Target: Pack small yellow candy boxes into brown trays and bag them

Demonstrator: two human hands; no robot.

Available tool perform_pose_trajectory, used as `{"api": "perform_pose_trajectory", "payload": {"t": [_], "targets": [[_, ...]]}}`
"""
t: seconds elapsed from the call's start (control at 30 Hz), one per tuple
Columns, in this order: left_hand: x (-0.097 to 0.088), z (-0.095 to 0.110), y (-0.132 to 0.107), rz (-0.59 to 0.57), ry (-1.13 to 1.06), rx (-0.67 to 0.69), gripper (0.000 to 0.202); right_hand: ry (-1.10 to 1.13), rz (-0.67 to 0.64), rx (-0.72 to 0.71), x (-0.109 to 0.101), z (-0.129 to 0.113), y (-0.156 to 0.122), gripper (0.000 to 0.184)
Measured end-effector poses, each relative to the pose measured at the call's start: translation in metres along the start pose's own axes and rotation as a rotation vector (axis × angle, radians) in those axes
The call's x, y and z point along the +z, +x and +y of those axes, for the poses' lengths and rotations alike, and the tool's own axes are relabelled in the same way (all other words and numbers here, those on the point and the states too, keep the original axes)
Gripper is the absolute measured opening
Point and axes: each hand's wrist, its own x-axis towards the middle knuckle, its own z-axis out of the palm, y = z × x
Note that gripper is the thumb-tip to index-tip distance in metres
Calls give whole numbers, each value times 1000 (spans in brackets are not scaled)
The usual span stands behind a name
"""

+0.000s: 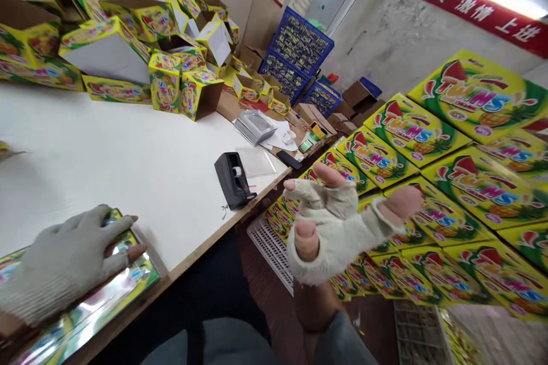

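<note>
My left hand [72,256], in a pale glove with bare fingertips, lies palm down with its fingers stretched out. Under it is a glossy yellow-and-green printed carton [141,279] at the table's front edge; much of the carton is covered by the hand. Raised off the table to the right, my right hand [327,222] wears a similar glove. Its fingers are apart and partly bent, and I see nothing between them. Stacked fruit-printed boxes [411,131] stand just behind the right hand; I cannot see it touching them.
A black tape dispenser [233,182] stands near the white table's [141,154] right edge. Open printed cartons [115,51] are heaped at the back left. Blue crates [295,51] stand farther off. A white plastic basket [269,251] sits below the table's edge.
</note>
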Motion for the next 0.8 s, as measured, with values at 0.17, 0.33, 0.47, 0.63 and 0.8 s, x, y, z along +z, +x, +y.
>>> {"api": "perform_pose_trajectory", "payload": {"t": [0.17, 0.33, 0.47, 0.63, 0.8], "targets": [[-5, 6, 4, -155, 139, -71, 67, -72, -326, -52, 1, 36, -14, 58], [-22, 19, 1, -275, 135, -77, 62, -157, -307, 684, 6, 136, 4, 49], [-24, 21, -3, -307, 180, -86, 63, -351, -367, 892, 4, 198, -1, 34], [-25, 21, -5, -313, 206, -85, 63, -325, -400, 921, -6, 219, -18, 41], [-25, 20, -3, -299, 219, -68, 63, -271, -397, 913, -4, 229, -19, 21]]}}
